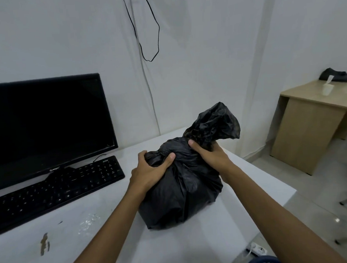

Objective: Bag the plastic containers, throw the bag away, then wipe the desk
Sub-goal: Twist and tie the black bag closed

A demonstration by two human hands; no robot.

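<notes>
Bag (182, 189) stands on white desk (114, 236), gathered neck tilting up-right; left hand (152, 169) and right hand (208, 153) curl fingers around it.

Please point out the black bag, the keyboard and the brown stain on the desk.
black bag (178, 194): head view, its bulging body.
keyboard (56, 191): head view, middle keys.
brown stain (44, 244): head view, its middle.

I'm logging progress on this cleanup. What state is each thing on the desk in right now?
Black plastic bag: full, neck gathered, resting on desk.
Left hand: grips bag's bunched top.
Right hand: grips bag's neck.
White desk: stained, not yet wiped.
Black monitor: screen dark.
Black keyboard: untouched.
</notes>
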